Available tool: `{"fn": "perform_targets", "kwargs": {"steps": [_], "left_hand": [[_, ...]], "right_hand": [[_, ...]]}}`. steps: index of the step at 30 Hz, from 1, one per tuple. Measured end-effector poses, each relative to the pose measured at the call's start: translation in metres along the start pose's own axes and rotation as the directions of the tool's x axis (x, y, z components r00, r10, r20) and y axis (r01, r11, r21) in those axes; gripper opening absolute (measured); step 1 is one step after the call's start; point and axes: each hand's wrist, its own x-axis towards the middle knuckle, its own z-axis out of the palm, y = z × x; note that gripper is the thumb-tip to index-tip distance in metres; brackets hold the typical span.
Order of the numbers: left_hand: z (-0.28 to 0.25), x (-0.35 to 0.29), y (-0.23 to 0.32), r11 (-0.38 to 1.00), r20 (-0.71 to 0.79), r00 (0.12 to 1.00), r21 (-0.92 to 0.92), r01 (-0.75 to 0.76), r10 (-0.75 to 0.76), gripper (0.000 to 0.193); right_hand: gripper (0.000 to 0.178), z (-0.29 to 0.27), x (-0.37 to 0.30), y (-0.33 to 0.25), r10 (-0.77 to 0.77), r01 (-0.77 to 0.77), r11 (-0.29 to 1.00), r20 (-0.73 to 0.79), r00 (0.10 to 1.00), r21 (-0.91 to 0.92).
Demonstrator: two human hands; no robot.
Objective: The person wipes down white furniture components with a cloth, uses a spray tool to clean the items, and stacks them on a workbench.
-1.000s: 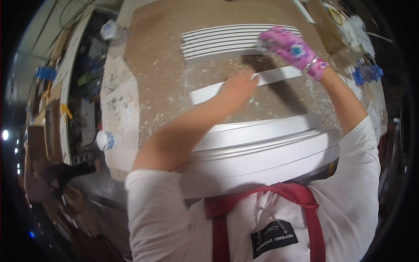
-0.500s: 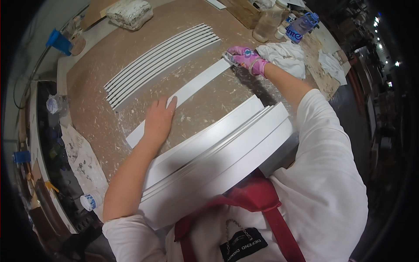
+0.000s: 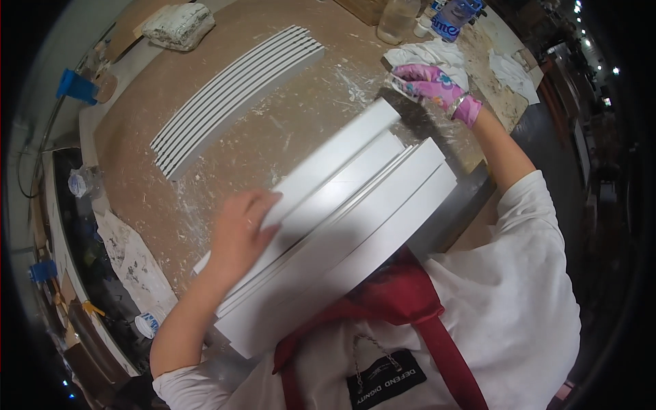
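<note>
A long flat white strip (image 3: 342, 147) lies slantwise just beyond the stack of white strips (image 3: 355, 232) at my front. My bare left hand (image 3: 242, 229) is closed over its near left part, fingers on the far edge and thumb on the near side. My right hand (image 3: 430, 89), in a pink flowered glove, is raised past the strip's far right end. Its fingers are closed around a small pale thing whose kind I cannot make out. Farther off, a row of white strips (image 3: 236, 102) with dark lines between them lies side by side.
White cloths (image 3: 430, 55) are bunched beyond my right hand. Bottles, a clear one (image 3: 398, 20) and a blue-labelled one (image 3: 456, 19), stand at the back right. A wrapped whitish block (image 3: 179, 27) sits at the back left. A blue holder (image 3: 76, 87) is at the left edge.
The white strip has come toward me, up against the stack, with my left hand on it. My right hand has left its end and moved right. The view has shifted slightly.
</note>
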Motion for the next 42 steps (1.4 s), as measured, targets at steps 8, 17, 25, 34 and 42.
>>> {"fn": "perform_targets", "kwargs": {"steps": [8, 17, 25, 34, 42], "left_hand": [[-0.013, 0.058, -0.046, 0.991, -0.058, 0.997, 0.124, 0.052, -0.045, 0.048], [0.018, 0.065, -0.093, 0.896, -0.101, 0.994, 0.443, 0.001, 0.049, 0.053], [0.029, 0.089, -0.128, 0.895, -0.323, 0.946, 0.41, 0.174, -0.036, 0.045], [0.023, 0.08, -0.125, 0.895, -0.304, 0.952, 0.416, 0.163, -0.032, 0.042], [0.025, 0.081, -0.111, 0.883, -0.24, 0.97, 0.447, 0.144, -0.036, 0.043]], "right_hand": [[0.04, 0.015, 0.017, 0.005, 0.008, -0.008, 0.996, -0.007, 1.0, 0.087], [0.034, 0.011, 0.083, -0.005, 0.019, -0.018, 1.0, -0.059, 0.998, 0.008], [0.035, 0.04, 0.19, 0.032, -0.019, -0.059, 0.936, -0.217, 0.976, -0.347], [0.026, 0.025, 0.128, -0.045, 0.321, -0.158, 0.837, 0.236, 0.917, -0.523], [0.031, 0.043, 0.142, 0.019, -0.232, 0.164, 0.844, -0.072, 0.97, -0.51]]}}
